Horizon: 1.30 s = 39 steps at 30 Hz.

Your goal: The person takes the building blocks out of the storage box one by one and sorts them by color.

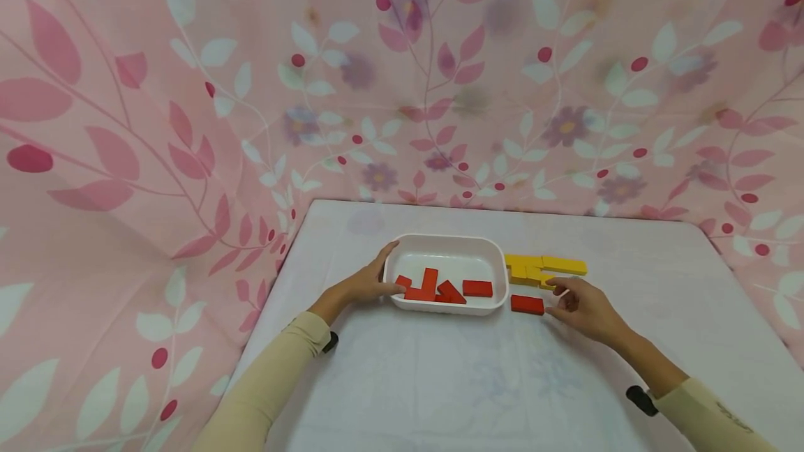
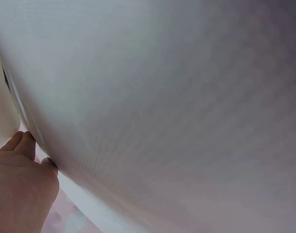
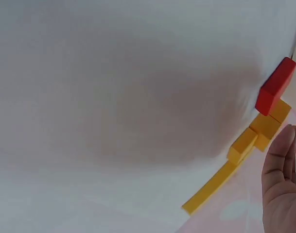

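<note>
A white tray (image 1: 449,310) with rounded corners holds several red blocks (image 1: 477,289) along its near side. My left hand (image 1: 366,282) grips the tray's left end, its thumb at the near rim beside the red blocks and its fingers along the far corner. Just right of the tray, one red block (image 1: 527,305) lies on the table. My right hand (image 1: 589,311) is beside that block's right end, fingers bent loosely with nothing held. In the right wrist view, a gap shows between the fingers (image 3: 279,160) and the red block (image 3: 276,87).
Several yellow blocks (image 1: 564,266) lie together behind the loose red block, right of the tray. A white cloth covers the table (image 1: 427,382). Beyond its far edge hangs a pink curtain (image 1: 402,89) with leaves and flowers.
</note>
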Each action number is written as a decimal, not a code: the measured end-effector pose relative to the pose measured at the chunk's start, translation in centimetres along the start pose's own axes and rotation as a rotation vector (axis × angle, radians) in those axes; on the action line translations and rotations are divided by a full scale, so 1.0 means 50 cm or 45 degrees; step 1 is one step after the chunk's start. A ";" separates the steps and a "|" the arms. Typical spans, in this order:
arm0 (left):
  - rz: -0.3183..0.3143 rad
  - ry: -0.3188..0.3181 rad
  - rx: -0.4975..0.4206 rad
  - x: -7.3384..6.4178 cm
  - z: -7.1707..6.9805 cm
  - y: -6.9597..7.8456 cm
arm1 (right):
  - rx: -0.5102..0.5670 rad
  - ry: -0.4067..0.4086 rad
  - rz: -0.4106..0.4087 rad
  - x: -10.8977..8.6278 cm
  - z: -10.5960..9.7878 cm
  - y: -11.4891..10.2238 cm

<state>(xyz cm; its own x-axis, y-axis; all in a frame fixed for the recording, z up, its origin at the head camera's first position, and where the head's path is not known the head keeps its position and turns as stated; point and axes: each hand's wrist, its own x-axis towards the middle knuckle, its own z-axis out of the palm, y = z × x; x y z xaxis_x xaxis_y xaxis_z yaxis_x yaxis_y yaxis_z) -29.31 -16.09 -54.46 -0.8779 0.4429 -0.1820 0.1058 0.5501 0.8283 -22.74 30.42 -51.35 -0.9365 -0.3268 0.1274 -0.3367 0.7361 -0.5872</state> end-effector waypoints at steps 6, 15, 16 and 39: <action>-0.021 0.003 0.009 -0.001 -0.002 0.000 | 0.070 0.073 -0.149 0.019 0.004 -0.013; -0.022 0.008 0.009 -0.001 -0.001 -0.002 | 0.097 0.069 -0.141 0.044 0.000 -0.052; -0.021 0.007 0.009 -0.001 -0.001 -0.002 | 0.106 0.070 -0.137 0.048 -0.001 -0.057; -0.026 0.003 0.019 0.000 0.000 -0.001 | 0.283 -0.056 -0.280 0.122 0.041 -0.140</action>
<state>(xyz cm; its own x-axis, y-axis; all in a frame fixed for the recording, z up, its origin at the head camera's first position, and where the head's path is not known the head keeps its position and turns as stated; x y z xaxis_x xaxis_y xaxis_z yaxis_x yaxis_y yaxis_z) -29.33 -16.12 -54.52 -0.8811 0.4299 -0.1972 0.0952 0.5695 0.8164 -25.88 22.06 -48.08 -0.8366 -0.4930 0.2389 -0.4967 0.4988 -0.7102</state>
